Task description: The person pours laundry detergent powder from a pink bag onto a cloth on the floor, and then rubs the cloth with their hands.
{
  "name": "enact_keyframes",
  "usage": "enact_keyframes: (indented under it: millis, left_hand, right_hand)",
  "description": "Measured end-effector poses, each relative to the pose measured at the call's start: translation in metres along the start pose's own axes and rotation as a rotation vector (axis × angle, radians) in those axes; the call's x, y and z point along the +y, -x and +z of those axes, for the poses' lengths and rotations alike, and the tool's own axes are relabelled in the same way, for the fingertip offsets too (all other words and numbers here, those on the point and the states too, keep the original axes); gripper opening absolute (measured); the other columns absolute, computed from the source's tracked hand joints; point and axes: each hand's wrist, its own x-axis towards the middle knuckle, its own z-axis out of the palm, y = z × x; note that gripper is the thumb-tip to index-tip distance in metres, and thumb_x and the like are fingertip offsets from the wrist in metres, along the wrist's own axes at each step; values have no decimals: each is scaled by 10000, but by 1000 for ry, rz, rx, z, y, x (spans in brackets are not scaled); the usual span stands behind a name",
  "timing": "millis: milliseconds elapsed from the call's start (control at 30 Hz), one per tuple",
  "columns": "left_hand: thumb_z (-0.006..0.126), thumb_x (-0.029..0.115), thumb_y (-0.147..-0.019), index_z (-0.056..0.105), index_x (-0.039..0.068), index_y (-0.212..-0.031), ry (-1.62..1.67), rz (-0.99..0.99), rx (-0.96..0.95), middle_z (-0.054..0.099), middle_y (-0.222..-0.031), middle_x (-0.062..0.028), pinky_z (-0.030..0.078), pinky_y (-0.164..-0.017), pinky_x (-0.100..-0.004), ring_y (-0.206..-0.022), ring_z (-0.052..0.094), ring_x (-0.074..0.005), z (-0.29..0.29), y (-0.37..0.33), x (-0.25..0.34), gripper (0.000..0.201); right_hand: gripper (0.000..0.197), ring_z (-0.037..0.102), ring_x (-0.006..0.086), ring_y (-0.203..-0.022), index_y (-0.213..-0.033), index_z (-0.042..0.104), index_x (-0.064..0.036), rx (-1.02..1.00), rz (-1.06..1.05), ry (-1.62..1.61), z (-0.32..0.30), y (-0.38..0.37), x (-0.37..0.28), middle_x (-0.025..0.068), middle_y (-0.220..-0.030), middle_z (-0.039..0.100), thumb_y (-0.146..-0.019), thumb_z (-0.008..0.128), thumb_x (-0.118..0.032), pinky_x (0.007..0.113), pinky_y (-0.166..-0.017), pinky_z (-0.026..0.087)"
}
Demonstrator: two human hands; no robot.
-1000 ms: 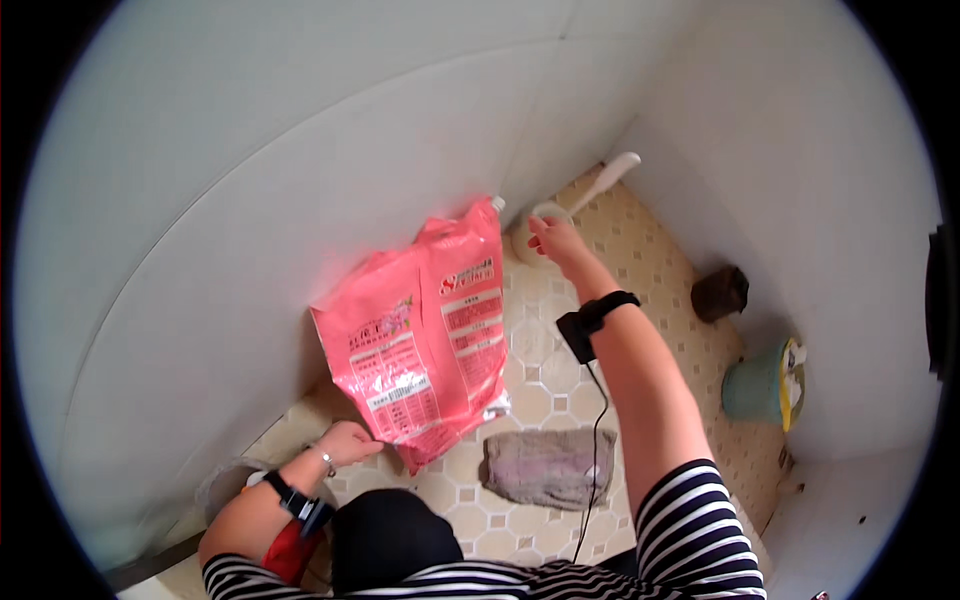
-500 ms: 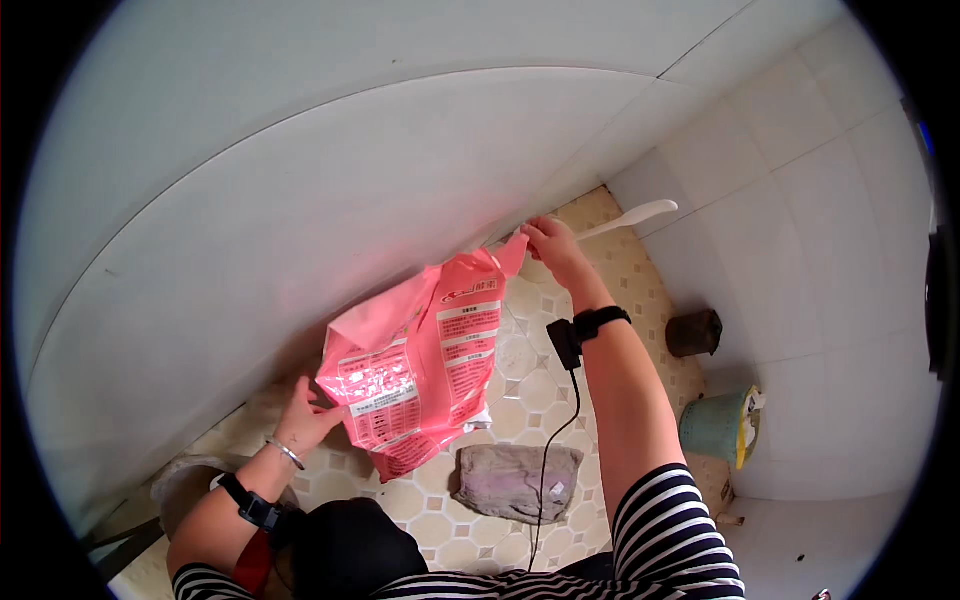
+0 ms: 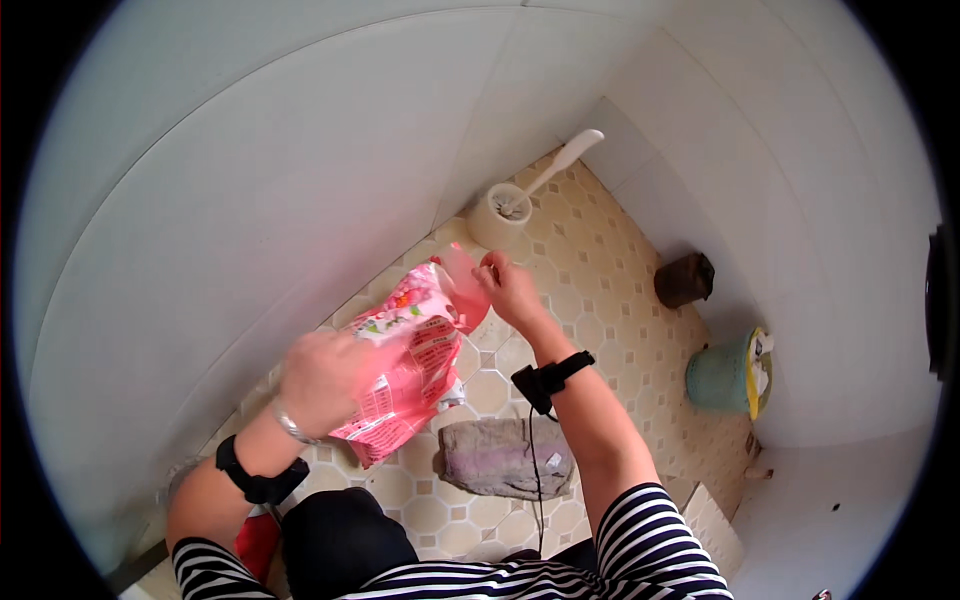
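A crumpled pink printed plastic bag [image 3: 410, 385] hangs in front of me beside the white wall, a flowered patch showing along its top. At its far right corner, the fingers of my right hand [image 3: 513, 295] are pinched on the bag's edge. My left hand [image 3: 325, 378] is over the bag's near left side, smeared by motion, so its grip is not clear. Below the bag, a worn grey folded cloth [image 3: 505, 458] lies on the floor.
A white toilet brush [image 3: 560, 160] stands in its round holder [image 3: 497, 222] in the far corner. Along the right wall are a dark brown container [image 3: 685, 280] and a green bucket [image 3: 718, 376] with a yellow rim. A black cable [image 3: 536, 470] dangles from my right wrist strap.
My left hand has moved up and over the bag's side. My right hand has come nearer and left; the bag's top has folded, showing its flowered side. The brush holder has come into sight.
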Motion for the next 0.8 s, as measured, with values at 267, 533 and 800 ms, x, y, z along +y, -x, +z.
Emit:
enact_keyframes:
  millis: [267, 533, 800]
  left_hand:
    - [533, -4, -771, 594, -15, -840, 455, -103, 230, 526, -671, -107, 395, -548, -308, -595, 496, -240, -47, 25, -35, 93]
    - [559, 8, -761, 575, -5, -783, 507, -50, 46, 480, -624, -110, 374, -524, -313, -565, 473, -245, -67, 32, -2, 31]
    - [576, 23, -739, 596, 11, -810, 449, 17, 24, 509, -652, -109, 390, -528, -337, -584, 484, -278, -69, 34, 2, 75]
  right_hand:
    - [150, 451, 73, -718, -1007, 442, -76, -186, -42, -773, -53, 21, 20, -26, -805, 487, -894, 492, -162, 232, -621, 408]
    - [149, 486, 87, -702, -973, 455, -56, -295, 153, -599, -86, 20, -3, 10, -841, 493, -861, 542, -101, 219, -615, 430]
    - [220, 539, 112, -676, -1054, 466, -29, -258, 52, -907, -83, 22, -9, 49, -919, 519, -849, 528, -81, 241, -579, 463]
